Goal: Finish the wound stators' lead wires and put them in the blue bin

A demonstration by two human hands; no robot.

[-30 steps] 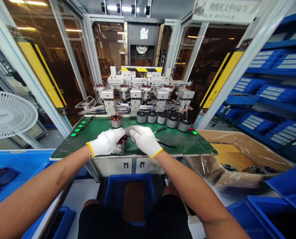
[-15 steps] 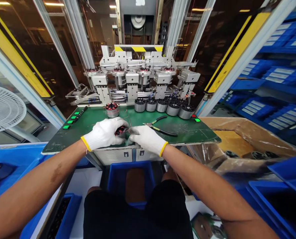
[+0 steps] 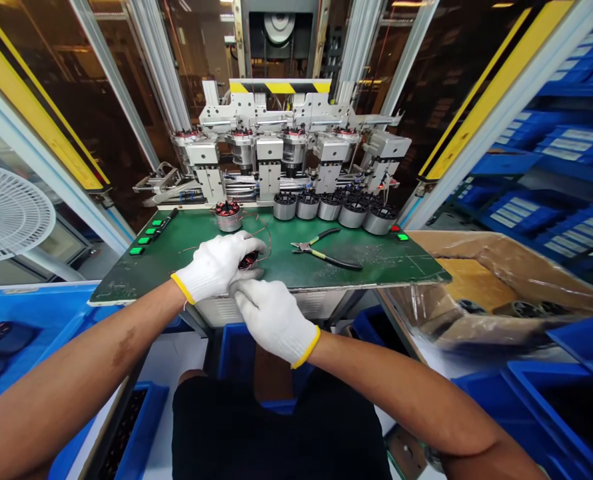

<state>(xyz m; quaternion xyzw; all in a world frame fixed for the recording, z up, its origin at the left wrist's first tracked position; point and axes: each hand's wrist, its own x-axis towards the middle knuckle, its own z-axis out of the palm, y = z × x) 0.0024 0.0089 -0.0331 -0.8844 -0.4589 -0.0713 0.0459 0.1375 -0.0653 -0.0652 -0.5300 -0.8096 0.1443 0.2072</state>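
My left hand [image 3: 219,265], in a white knit glove with a yellow cuff, is shut on a wound motor stator [image 3: 248,261] with red and black windings, mostly hidden by the glove. Just below it, my right hand [image 3: 274,320] has its gloved fingertips close against the stator's near side. Thin copper wires [image 3: 265,233] curve from the stator across the green bench top [image 3: 391,267]. Needle-nose pliers [image 3: 326,250] with green and yellow handles lie to the right. Another wound stator [image 3: 228,217] stands at the back, beside a row of several dark-topped stators [image 3: 330,208].
A white automatic winding machine [image 3: 276,157] stands behind the bench between yellow light curtains [image 3: 496,90]. Green buttons [image 3: 150,231] line the bench's left side. An open cardboard box [image 3: 491,287] sits at right, with blue bins [image 3: 546,413] below it and a white fan [image 3: 6,213] at left.
My right hand has moved toward me and left, to below the stator. My left hand keeps hold of the stator, which sits slightly further back. The view has tilted down a little.
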